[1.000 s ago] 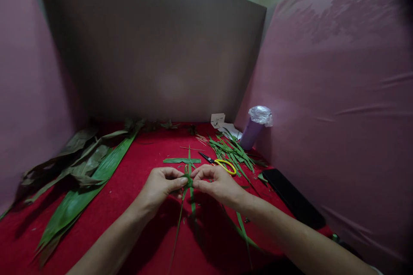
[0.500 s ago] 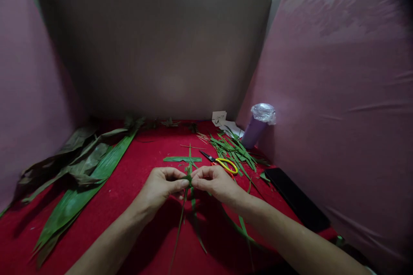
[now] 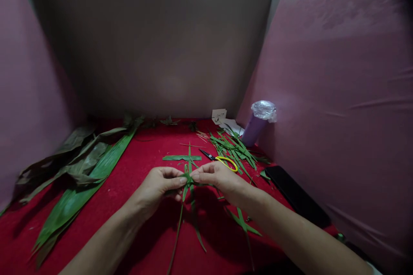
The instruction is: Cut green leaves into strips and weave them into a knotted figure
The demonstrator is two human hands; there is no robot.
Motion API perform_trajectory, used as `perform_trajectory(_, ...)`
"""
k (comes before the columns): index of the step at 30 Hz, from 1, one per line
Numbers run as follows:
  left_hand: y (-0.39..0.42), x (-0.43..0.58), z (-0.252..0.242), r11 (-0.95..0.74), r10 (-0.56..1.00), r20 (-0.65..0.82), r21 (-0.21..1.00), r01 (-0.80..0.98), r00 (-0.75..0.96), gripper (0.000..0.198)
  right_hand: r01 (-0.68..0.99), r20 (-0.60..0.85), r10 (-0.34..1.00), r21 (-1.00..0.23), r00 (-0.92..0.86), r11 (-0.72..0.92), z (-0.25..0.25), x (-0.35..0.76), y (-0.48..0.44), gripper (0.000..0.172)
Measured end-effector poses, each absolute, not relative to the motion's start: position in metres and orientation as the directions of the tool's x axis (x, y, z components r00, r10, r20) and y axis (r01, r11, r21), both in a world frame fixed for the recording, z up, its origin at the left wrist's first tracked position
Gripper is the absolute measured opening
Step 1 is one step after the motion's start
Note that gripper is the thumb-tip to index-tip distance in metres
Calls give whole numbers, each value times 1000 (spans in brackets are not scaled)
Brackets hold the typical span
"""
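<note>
Low over the red cloth, both my hands meet on a small piece of folded or woven green leaf strips (image 3: pixel 188 179). My left hand (image 3: pixel 161 187) pinches its left side between thumb and fingertips. From the right, my right hand (image 3: pixel 222 180) pinches the same piece, fingers close together. Strip ends stick out above and below it, and a thin brownish stem (image 3: pixel 177 236) hangs down. Just beyond the hands lies a flat green leaf strip (image 3: pixel 180 158), crossed by an upright one. Scissors with yellow handles (image 3: pixel 227 163) rest by my right fingers, partly covered.
Large leaves (image 3: pixel 87 180), some withered, lie at left. A pile of cut green strips (image 3: pixel 234 148) is at right, near a purple cup (image 3: pixel 254 129) topped with clear plastic. A black phone-like slab (image 3: pixel 297 197) lies by the right wall. White cards (image 3: pixel 219 115) stand behind.
The leaf piece has turned slightly between my fingers, and more of its wide strip shows below. My right hand has tilted a little. A strip under my right forearm has shifted.
</note>
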State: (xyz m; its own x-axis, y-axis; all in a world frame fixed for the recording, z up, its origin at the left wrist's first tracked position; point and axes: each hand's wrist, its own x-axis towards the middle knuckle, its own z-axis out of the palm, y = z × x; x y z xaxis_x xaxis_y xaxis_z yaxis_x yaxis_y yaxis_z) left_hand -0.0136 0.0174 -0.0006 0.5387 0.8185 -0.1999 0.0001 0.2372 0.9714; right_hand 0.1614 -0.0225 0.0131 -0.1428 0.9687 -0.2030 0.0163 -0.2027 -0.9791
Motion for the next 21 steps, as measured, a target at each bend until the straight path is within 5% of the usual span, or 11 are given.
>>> perform_trajectory(4,18,-13,1,274,809,-224,962,-10,543,16,168,-163,973,-977,-162,-135,19,166,-26,16)
perform_trajectory(6,18,-13,0,287,809,-235,958,-13,538,16,350,-5,990,-936,-139,44,25,166,-34,14)
perform_trajectory(10,18,-13,0,304,808,-248,952,-18,535,16,687,401,868,-543,-294,484,37,164,-51,37)
perform_trajectory(14,17,-13,0,319,803,-249,947,-37,541,15,813,414,770,-110,-486,572,32,160,-54,22)
perform_trajectory(21,16,-13,-1,302,807,-240,953,-27,540,16,770,359,685,211,-633,601,28,162,-50,17)
